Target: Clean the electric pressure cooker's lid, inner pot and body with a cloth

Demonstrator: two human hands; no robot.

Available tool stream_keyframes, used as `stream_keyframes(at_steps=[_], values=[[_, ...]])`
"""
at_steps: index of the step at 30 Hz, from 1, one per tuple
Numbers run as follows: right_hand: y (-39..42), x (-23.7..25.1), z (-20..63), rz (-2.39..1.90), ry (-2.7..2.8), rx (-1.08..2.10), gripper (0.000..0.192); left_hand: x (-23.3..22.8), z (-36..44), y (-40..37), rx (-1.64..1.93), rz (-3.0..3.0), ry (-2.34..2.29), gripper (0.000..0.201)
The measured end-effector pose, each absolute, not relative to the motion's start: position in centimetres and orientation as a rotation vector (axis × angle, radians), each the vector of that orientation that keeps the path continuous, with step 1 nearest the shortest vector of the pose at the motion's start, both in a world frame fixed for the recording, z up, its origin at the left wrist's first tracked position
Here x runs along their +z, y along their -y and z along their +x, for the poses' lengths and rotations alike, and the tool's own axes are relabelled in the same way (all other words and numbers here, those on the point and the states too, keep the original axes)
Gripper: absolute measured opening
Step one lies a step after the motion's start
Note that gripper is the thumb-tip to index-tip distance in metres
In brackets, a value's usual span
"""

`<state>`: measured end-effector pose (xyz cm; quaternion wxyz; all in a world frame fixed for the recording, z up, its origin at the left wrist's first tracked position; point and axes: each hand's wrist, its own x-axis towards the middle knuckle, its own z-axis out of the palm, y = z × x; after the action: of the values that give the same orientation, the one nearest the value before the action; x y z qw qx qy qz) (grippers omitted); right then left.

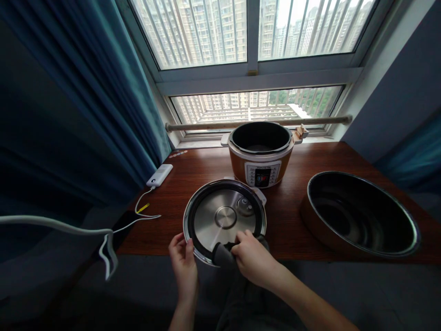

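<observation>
A round pressure cooker lid (210, 220) lies with its steel inner side up at the table's front edge. My left hand (184, 259) grips its left rim, thumb on top and fingers at the side. In my right hand (250, 255) is a dark grey cloth (224, 255), pressed against the lid's near inner edge. The lid has a dark sealing ring and a small valve part at its upper right. Behind it stands the orange and white electric pressure cooker (237, 163), open at the top, with a dark inside.
On the right of the brown wooden table (179, 197) sits a large dark-lined pot (310, 225). A white power bank (160, 175) with a white cable (138, 220) lies at the left. A window (253, 73) and rail are behind, with a blue curtain (113, 92) at left.
</observation>
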<state>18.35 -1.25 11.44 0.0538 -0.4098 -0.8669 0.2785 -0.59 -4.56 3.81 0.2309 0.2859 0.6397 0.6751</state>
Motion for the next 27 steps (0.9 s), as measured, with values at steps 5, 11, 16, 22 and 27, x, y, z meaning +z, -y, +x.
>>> stream_keyframes(at_steps=[5, 11, 16, 22, 27], values=[[1.9, 11.8, 16.8, -1.127, 2.597, 0.889, 0.025, 3.5, -0.6, 4.7, 1.855, 0.784, -1.731, 0.040], [1.1, 11.4, 17.3, -1.445, 2.663, 0.819, 0.029, 3.4, -0.6, 4.9, 1.862, 0.783, -1.757, 0.038], [-1.0, 11.9, 19.6, -1.793, 2.622, 0.647, 0.028, 3.8, -0.5, 4.8, 1.887, 0.757, -1.720, 0.039], [-4.0, 14.0, 21.0, -1.877, 2.288, 0.226, 0.026, 3.6, -0.5, 4.7, 1.888, 0.748, -1.715, 0.040], [-7.1, 11.0, 18.4, -1.592, 2.344, 0.112, 0.024, 3.4, -0.5, 4.8, 1.888, 0.759, -1.737, 0.041]])
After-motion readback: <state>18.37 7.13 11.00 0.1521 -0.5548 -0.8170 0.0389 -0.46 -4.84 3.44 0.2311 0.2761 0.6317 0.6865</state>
